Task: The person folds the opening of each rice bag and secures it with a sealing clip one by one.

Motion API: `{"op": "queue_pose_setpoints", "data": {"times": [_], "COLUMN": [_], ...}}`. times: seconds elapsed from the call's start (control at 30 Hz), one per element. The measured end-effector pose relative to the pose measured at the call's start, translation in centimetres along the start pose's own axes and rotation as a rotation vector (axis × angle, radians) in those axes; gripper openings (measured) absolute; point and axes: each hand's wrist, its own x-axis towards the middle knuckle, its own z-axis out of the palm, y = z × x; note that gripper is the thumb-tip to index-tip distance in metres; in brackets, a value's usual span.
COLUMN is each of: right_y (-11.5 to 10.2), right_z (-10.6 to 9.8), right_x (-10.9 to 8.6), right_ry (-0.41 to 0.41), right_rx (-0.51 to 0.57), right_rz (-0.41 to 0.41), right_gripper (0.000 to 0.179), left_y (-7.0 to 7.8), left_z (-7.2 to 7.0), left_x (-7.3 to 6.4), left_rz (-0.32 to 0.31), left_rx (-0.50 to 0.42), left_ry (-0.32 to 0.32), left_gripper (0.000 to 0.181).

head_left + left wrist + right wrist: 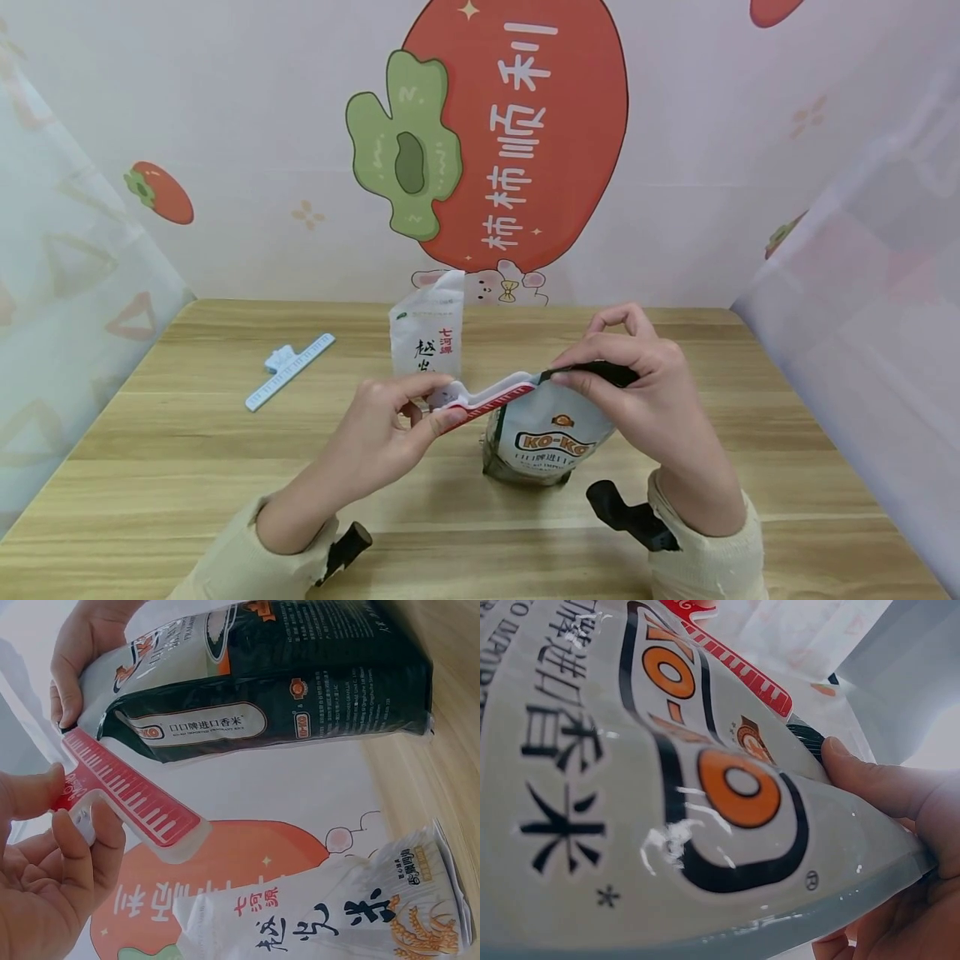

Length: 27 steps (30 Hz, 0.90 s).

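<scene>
My left hand [386, 429] pinches a red and white bag clip [498, 401] by its handle, between thumb and fingers. The clip's far end meets the top left corner of a green and white rice bag [551, 446] labelled KO-KO; whether the bag's edge lies between its bars, I cannot tell. On the bag's dark top edge, my right hand [641, 379] holds the material between thumb and fingers. In the left wrist view the clip [131, 791] slants beside the bag's green side [285, 712]. The right wrist view shows the right thumb [877, 776] against the bag's top.
Behind the left hand stands a white rice bag [427, 329] with a peaked top. A light blue bag clip [291, 372] lies on the wooden table [187, 467] at the left. A printed cloth [300, 125] hangs at the back, with more cloth along both sides.
</scene>
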Motion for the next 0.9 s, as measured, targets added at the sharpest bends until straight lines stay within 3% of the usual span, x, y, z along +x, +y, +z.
{"op": "queue_pose_setpoints", "data": {"times": [0.37, 0.7, 0.9], "right_y": [-0.1, -0.2, -0.4], "right_z": [-0.1, -0.2, -1.1], "right_x": [0.0, 0.0, -0.2], "right_ry": [-0.006, -0.007, -0.092], "right_rx": [-0.001, -0.023, -0.077], "right_rz": [0.01, 0.027, 0.122], "right_gripper": [0.029, 0.029, 0.028], "left_y": [0.0, 0.1, 0.0], "left_z": [0.7, 1.4, 1.6], "left_x": [0.3, 0.7, 0.6], "left_rz": [-0.012, 0.06, 0.064], "left_rx": [-0.098, -0.12, -0.126], "left_ry": [0.019, 0.074, 0.081], "left_gripper": [0.018, 0.017, 0.016]}}
